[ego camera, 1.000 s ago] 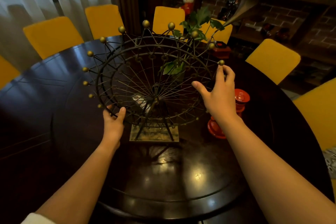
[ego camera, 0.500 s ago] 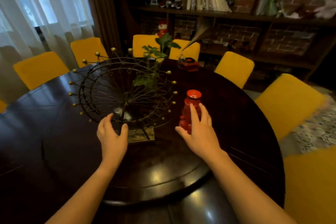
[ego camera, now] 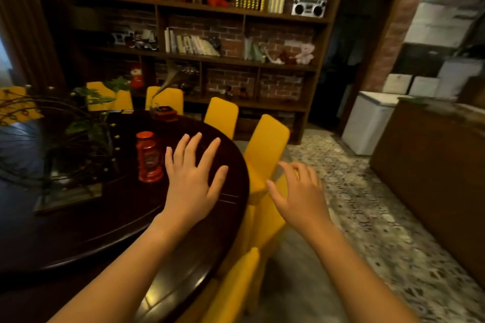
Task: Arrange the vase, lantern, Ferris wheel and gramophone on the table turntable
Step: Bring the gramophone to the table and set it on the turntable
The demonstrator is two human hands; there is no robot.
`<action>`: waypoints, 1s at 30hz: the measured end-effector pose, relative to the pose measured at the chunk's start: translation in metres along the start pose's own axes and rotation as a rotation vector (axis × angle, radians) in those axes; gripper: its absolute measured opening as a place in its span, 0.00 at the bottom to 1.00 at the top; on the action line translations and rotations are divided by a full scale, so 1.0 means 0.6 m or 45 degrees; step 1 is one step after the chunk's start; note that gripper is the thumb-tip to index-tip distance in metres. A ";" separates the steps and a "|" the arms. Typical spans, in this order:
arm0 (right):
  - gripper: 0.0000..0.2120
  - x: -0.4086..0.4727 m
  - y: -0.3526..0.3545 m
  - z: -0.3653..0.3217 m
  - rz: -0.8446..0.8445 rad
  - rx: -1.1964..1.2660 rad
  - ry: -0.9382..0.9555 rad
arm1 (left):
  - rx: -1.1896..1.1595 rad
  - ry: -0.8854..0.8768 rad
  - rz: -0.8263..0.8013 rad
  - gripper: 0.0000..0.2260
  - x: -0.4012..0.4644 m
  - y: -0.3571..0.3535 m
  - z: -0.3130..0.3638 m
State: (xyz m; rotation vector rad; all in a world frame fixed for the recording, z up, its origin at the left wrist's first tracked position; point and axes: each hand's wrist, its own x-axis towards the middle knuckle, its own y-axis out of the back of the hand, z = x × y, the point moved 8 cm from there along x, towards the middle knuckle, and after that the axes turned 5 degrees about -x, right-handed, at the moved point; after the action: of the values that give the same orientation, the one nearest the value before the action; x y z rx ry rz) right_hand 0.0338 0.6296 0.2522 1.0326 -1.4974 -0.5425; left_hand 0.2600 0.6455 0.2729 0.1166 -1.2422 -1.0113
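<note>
Left grip splayed, right grip seemingly empty

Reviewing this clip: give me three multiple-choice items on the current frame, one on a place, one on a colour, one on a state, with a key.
1. Where is the red lantern?
A. on the table, just left of the left hand
B. on a chair
C. on the floor

2. What colour are the chairs?
A. blue
B. yellow
C. white

3. What are the hands doing?
A. both open, holding nothing
B. gripping the Ferris wheel
C. lifting the gramophone

Key: A, it stands beside the left hand; B, the seat backs are yellow; A, left and right hand have spread fingers, empty.
</note>
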 end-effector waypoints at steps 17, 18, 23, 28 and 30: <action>0.13 0.116 0.104 0.355 0.069 0.167 0.065 | 0.220 -0.156 0.127 0.19 0.130 -0.217 0.240; 0.18 0.151 0.089 0.384 0.042 0.149 0.072 | 0.236 -0.131 0.118 0.21 0.158 -0.254 0.239; 0.34 0.318 0.031 0.524 -0.073 0.027 0.096 | 0.269 0.018 0.090 0.25 0.299 -0.414 0.243; 0.38 0.465 -0.029 0.655 -0.116 -0.013 0.098 | 0.340 0.068 0.035 0.27 0.415 -0.565 0.244; 0.38 0.530 -0.075 0.711 -0.132 0.018 0.106 | 0.381 0.081 0.021 0.28 0.463 -0.637 0.232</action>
State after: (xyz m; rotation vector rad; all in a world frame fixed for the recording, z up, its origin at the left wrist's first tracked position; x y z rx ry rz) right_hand -0.3373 0.2479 0.2967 1.1348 -1.3821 -0.5557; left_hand -0.0811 0.2916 0.3061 0.3673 -1.3269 -0.7962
